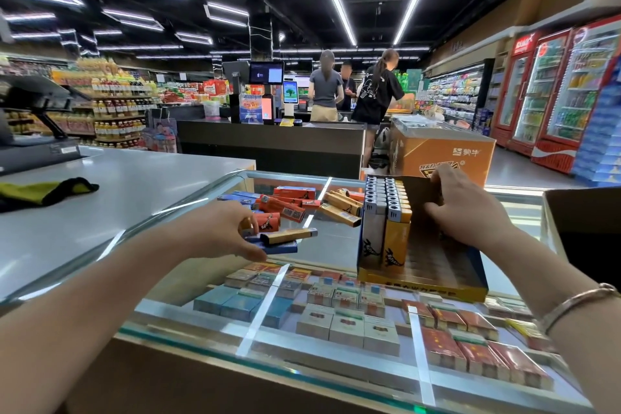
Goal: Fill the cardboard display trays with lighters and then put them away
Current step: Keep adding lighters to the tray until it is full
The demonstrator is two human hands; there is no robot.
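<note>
A cardboard display tray (447, 282) with a yellow front and blue side stands on the glass counter. Its left part holds upright rows of grey and yellow lighters (386, 208). My right hand (470, 208) grips the tray's brown back flap and steadies it. My left hand (232, 228) holds a few lighters: an orange-red one, a gold one (289, 235) and a blue one (279, 247) stick out from its fingers. A loose pile of red, blue and gold lighters (302, 203) lies on the glass behind my left hand.
The glass counter (336, 245) shows cigarette packs (346, 319) underneath. A grey counter (117, 198) with a yellow-black cloth (47, 191) lies left. An orange carton (443, 151) stands behind, a dark box edge (584, 212) at right. Three people stand at the checkout (268, 138). Drink fridges (554, 91) line the right wall.
</note>
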